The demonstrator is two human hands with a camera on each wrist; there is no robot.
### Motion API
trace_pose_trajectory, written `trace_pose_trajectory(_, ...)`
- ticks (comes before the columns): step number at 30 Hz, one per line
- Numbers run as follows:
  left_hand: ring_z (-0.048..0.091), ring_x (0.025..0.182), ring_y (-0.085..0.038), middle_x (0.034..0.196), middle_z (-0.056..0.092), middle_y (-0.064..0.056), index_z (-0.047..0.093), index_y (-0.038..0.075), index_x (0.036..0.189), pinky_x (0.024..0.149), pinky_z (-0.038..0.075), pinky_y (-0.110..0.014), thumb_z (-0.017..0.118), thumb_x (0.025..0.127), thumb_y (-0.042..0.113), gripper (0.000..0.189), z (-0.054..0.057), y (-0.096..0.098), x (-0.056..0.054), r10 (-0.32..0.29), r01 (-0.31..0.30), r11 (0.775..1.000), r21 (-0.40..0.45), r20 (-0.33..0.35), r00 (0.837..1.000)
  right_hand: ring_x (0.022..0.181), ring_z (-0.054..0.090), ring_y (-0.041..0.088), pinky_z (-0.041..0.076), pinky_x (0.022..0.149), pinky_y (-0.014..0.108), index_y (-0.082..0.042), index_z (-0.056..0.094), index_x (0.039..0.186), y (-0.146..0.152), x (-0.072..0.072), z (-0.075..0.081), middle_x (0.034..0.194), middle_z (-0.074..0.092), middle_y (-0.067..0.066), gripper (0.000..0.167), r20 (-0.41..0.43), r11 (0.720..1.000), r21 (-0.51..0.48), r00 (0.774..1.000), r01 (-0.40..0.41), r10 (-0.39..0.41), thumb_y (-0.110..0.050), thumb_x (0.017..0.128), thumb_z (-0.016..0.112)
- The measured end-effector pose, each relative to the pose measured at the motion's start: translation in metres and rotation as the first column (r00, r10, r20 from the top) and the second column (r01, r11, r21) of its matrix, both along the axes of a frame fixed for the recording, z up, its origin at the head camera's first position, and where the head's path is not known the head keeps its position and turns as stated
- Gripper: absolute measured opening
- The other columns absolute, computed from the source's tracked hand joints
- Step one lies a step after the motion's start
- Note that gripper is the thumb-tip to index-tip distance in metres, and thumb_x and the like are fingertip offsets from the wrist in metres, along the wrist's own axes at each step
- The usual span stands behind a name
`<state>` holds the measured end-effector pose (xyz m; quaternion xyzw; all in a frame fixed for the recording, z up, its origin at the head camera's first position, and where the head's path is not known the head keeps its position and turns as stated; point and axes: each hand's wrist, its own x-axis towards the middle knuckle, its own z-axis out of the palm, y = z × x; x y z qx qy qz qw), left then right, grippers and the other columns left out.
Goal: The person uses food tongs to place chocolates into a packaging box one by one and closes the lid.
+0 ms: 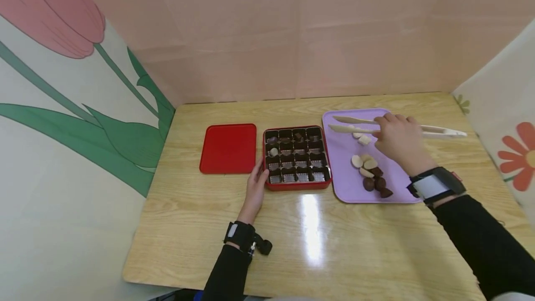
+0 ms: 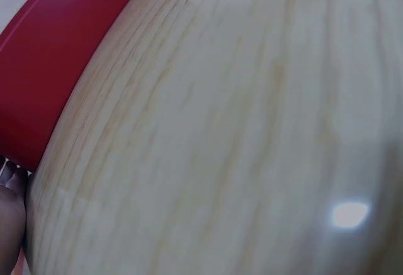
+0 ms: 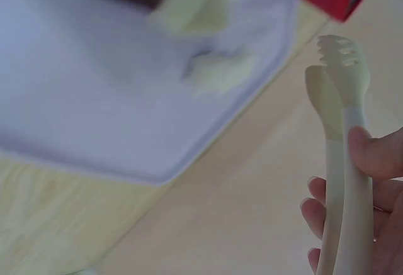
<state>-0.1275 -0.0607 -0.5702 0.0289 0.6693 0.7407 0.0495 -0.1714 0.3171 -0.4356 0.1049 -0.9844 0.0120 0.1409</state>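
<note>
Black sleeve lying nearest, right hand grasping long cream-coloured tongs

The tongs are hovering over the 12 o'clock part of a flat lilac tray. Thumb and fingers are pressing them from opposite sides, presumably for control of the tips, which are pointing toward 9 o'clock and holding nothing. On the tray, small dark-brown pieces are sitting toward 6 o'clock, just beside rounded cream pieces. At the tray's 9 o'clock, a square red box with sixteen dark-lined compartments is standing close, probably for easy reach. The left hand is resting against its 8 o'clock side, fingers extended rather than clenched, seemingly steadying it. Farther toward 9 o'clock, a flat red square lid is lying on the pale wooden table, apparently leaving the compartments accessible.
</note>
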Motion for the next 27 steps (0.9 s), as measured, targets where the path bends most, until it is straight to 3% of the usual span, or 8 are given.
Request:
trace_pose_trajectory(11,0.025,0.128,-0.013,0.141,0.028,0.005,0.028,0.017,0.14,0.102,0.025,-0.034,0.043,0.094,0.018,0.048,0.003,-0.002,-0.001,-0.007,0.007,1.0,-0.005,0.013,1.0,0.076,0.05,0.04,0.036,0.06,0.054,0.002,0.058,0.097,0.029,-0.006,-0.019,0.086,0.053,0.02,0.035,0.046,0.998,0.043,0.998,0.038,-0.04,-0.02,0.071,0.065)
trace_pose_trajectory(19,0.024,0.129,-0.016,0.143,0.026,-0.003,0.026,0.01,0.14,0.102,0.024,-0.036,0.042,0.095,0.014,0.049,0.022,-0.001,0.007,-0.022,0.022,1.0,0.002,0.006,1.0,0.076,0.049,0.04,0.035,0.06,0.054,0.003,0.056,0.095,0.03,-0.011,-0.026,0.086,0.052,0.021,0.035,0.155,0.994,0.053,0.983,0.091,-0.098,-0.022,0.073,0.065)
trace_pose_trajectory(27,0.023,0.129,-0.015,0.143,0.025,-0.005,0.025,0.008,0.141,0.102,0.024,-0.035,0.041,0.095,0.013,0.049,0.024,-0.001,0.008,-0.027,0.027,1.0,0.004,-0.006,1.0,0.073,0.05,0.04,0.035,0.059,0.054,0.003,0.058,0.093,0.028,-0.009,-0.027,0.083,0.054,0.02,0.032,0.091,0.994,0.037,0.991,0.099,-0.102,-0.019,0.071,0.067)
